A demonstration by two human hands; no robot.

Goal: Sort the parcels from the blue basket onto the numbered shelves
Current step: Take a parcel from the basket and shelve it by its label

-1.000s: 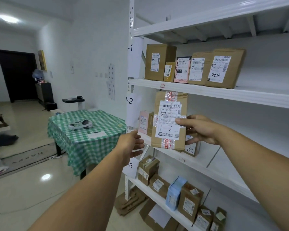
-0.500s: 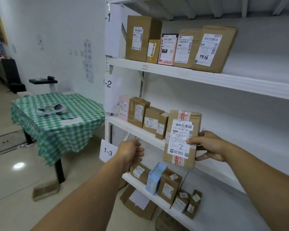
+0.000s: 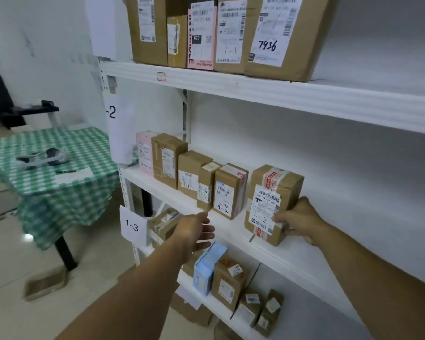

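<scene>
the right grip clasps the side of the parcel marked 1-2, which stands label-out on the matching shelf beneath; off left, the left grip hangs slack, empty

Bright even light; blurred, warped edges

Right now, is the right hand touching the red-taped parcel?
Touching. The head view shows the right hand holding the red-taped parcel by its right side.
</scene>
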